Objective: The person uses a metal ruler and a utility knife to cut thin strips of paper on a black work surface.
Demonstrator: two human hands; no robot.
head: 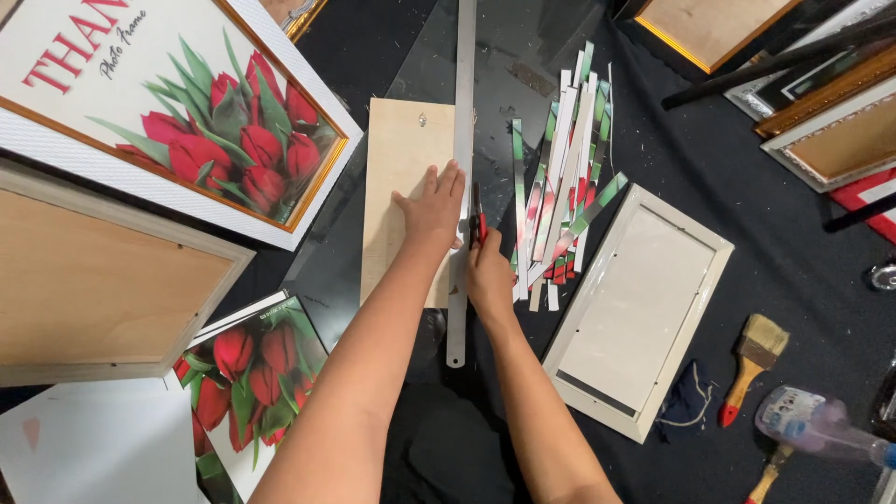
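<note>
Pressing left hand [431, 207] flat on metal ruler [462, 168]

Both bare forearms enter from the bottom centre of the frame and converge toward mid-frame. The left hand [431, 207] lies flat, palm down, fingers extended together and pointing up-frame, thumb spread to the left. The right hand [487, 271] sits just beside it, lower right, fingers curled in a closed grip, knuckles up. Wrists straight, nearly touching.
</note>
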